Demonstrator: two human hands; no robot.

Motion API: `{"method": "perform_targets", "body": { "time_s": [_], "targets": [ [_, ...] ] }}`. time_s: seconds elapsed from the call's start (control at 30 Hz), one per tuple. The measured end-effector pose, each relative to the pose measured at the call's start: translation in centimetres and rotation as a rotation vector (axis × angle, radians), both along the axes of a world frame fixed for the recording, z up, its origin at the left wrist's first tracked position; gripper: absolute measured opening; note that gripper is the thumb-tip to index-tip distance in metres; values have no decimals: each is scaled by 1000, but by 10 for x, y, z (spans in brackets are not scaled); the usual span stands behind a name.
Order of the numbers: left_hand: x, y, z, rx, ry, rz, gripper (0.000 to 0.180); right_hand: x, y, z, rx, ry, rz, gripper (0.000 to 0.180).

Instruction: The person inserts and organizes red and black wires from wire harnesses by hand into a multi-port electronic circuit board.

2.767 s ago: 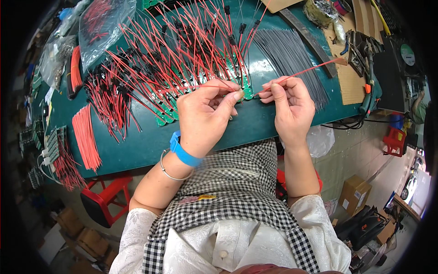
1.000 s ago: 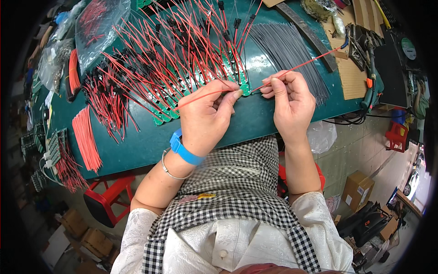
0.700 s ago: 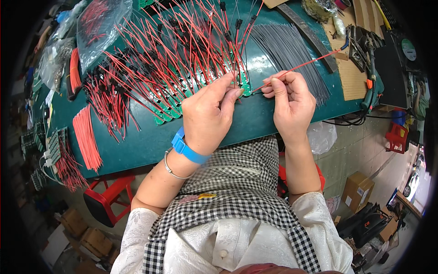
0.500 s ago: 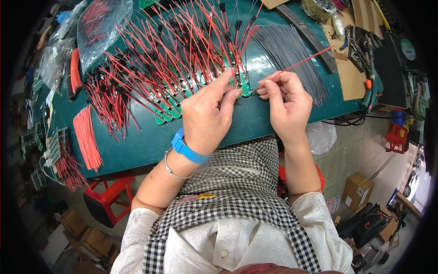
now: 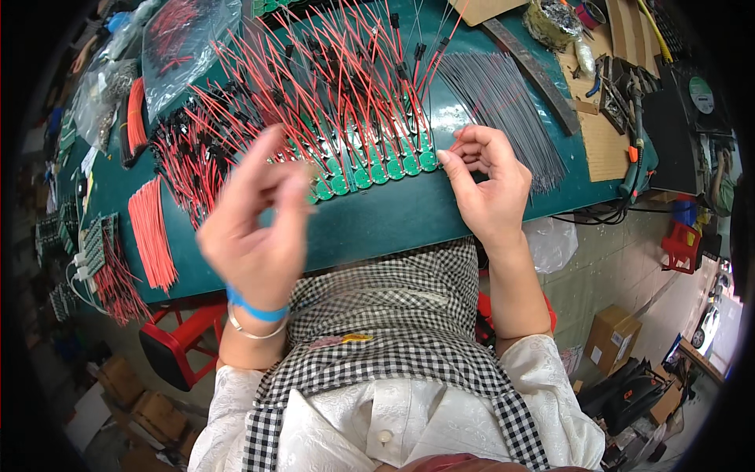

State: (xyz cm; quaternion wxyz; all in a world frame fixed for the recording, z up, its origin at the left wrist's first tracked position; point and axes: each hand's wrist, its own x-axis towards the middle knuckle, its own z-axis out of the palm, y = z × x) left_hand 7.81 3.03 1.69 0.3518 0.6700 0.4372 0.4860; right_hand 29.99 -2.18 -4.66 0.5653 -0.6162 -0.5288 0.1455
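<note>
My left hand (image 5: 259,224), blurred by motion, is over the left part of the table near a heap of red and black wires (image 5: 189,161). Its fingers look apart, and I see nothing between them. My right hand (image 5: 489,177) is by the right end of a row of round green circuit boards (image 5: 393,167). Thumb and fingertips are pinched together on what looks like a red wire (image 5: 456,145), of which only a little shows clearly. Red wires with black connectors (image 5: 370,86) rise from the boards.
Thin dark wires (image 5: 507,118) lie fanned out beyond my right hand, beside a dark metal bar (image 5: 531,75). A bundle of short red wires (image 5: 152,236) is at the table's left. Cardboard (image 5: 602,149) and hand tools are at the far right.
My left hand has left the right end of the board row and moved left. My right hand stays near that end, and the long red wire at its fingers no longer shows clearly.
</note>
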Motion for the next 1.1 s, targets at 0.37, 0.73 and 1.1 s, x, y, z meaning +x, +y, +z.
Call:
{"method": "perform_targets", "body": {
  "time_s": [0.37,0.73,1.1],
  "targets": [
    [-275,26,-8,237,610,852,21,-6,5,7,-145,-29,15,29],
    [-310,3,-55,17,1061,1006,14,7,-8,-7,-176,3,-12,16],
    [-96,52,-43,325,746,360,16,-22,-21,31,-125,-137,22,7]
  ]
}}
